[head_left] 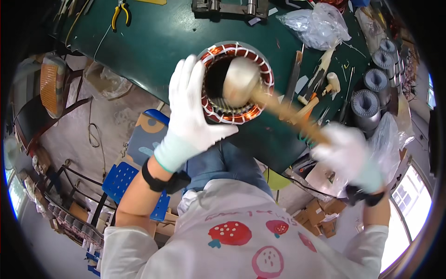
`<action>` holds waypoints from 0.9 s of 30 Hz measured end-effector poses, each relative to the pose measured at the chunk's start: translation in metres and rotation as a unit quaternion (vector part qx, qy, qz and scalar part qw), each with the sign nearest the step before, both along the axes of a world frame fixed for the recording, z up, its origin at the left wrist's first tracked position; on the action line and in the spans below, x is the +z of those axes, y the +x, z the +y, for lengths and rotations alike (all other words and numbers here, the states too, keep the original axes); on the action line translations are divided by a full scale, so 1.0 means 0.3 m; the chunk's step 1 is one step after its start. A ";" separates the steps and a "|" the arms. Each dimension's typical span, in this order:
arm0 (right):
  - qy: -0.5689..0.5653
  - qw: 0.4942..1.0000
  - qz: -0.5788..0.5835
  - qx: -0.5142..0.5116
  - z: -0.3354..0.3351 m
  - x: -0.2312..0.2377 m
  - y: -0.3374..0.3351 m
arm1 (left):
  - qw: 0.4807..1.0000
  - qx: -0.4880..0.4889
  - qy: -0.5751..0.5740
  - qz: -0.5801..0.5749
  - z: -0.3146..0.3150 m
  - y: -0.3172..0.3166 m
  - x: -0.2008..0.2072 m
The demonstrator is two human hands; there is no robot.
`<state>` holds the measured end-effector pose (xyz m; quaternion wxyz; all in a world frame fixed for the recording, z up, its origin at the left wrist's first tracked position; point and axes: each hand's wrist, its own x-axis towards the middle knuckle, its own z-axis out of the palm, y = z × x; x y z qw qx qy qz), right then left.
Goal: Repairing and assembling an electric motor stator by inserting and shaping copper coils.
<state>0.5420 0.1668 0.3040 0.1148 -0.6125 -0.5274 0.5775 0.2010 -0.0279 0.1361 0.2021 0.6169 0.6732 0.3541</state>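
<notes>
Chair (52,86): at far left, with an orange woven back.
Cable (95,135): looped on the floor.
Pliers (121,16): yellow-handled, near the far edge of the green table (153,46).
Stool (121,183): blue, with holes in its seat, below the left forearm.
Left hand (186,116): in a white glove, laid along the left side of the stator; fingers stretched out, thumb spread wide below, the grip not closed around anything.
Block (230,10): dark metal with two shiny round parts, at the far edge.
Stator (251,113): on the table near its front edge, its dark bore facing up; a ring of copper windings, bound with white lacing, runs around the opening.
Mallet (241,80): its pale head over the right part of the bore, its wooden handle slanting down to the right; blurred, so whether the head touches the stator I cannot tell.
Bag (320,25): clear and crumpled, on the table beyond the hand tools.
Hammer (332,85): pale-headed, lying among those tools.
Right hand (341,146): white-gloved and blurred, closed around the end of the mallet's handle.
Cores (367,102): slotted grey metal cylinders in a row along the right side.
Window (411,204): bright, at lower right.
</notes>
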 end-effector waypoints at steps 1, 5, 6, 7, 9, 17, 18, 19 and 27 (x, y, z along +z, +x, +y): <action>0.012 0.994 -0.073 0.086 0.051 0.028 -0.020 | 1.000 0.026 -0.015 0.006 -0.021 0.026 0.009; 0.080 0.973 0.176 -0.129 0.109 0.064 -0.149 | 0.991 0.124 0.002 -0.041 -0.005 0.115 0.009; 0.056 0.959 0.266 -0.085 0.083 0.015 -0.099 | 0.991 0.125 0.005 -0.042 0.012 0.103 0.005; 0.023 0.981 0.184 -0.051 -0.151 -0.039 -0.019 | 0.995 0.085 0.018 -0.055 0.049 0.084 -0.007; -0.056 0.976 -0.052 0.204 -0.243 -0.126 -0.155 | 0.999 0.035 -0.010 -0.019 0.056 0.048 0.000; -0.042 0.968 0.233 -0.084 -0.019 -0.032 -0.110 | 0.993 0.109 0.005 -0.041 0.030 0.107 0.003; 0.026 0.982 0.041 -0.185 -0.139 -0.112 -0.055 | 0.996 0.070 0.014 -0.052 0.057 0.089 0.001; 0.027 0.981 0.041 -0.185 -0.151 -0.113 -0.093 | 0.998 0.032 0.018 -0.053 0.068 0.068 0.000; 0.187 0.949 0.115 -0.226 0.030 0.052 -0.277 | 0.997 0.071 -0.021 -0.037 0.031 0.089 0.014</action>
